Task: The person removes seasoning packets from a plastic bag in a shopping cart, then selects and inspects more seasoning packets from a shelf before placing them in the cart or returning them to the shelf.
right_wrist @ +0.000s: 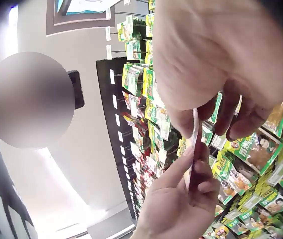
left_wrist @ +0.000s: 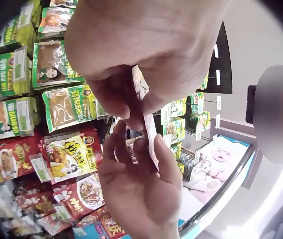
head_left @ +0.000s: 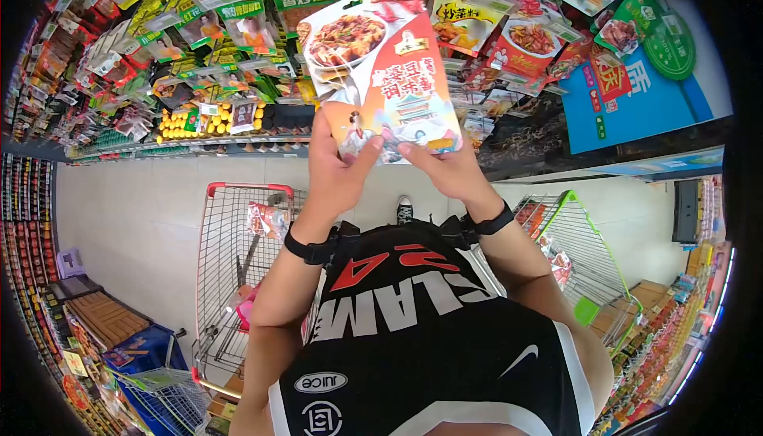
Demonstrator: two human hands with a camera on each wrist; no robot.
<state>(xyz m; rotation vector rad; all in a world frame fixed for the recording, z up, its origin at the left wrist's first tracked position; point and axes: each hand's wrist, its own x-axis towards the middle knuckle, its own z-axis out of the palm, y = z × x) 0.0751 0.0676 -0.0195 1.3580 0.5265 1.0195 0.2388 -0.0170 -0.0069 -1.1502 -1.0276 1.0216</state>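
Note:
A white and red seasoning packet [head_left: 381,70], with a picture of a bowl of food and Chinese print, is held upright before the chest. My left hand [head_left: 338,167] pinches its lower left corner, thumb on the printed front and fingers behind. At the lower right corner my right hand [head_left: 449,172] pinches it the same way. Seen from the left wrist, the packet [left_wrist: 151,134] is edge-on between the two hands. The right wrist view also shows the packet [right_wrist: 194,159] as a thin edge, with the left hand [right_wrist: 179,204] below it.
Hanging seasoning packets [head_left: 211,19] fill the shelf ahead, with a red packet [head_left: 528,46] to the right. A red-trimmed shopping cart [head_left: 218,261] stands at left, a green-trimmed cart [head_left: 588,245] at right, both with goods inside. A blue sign [head_left: 636,118] lies at the right shelf end.

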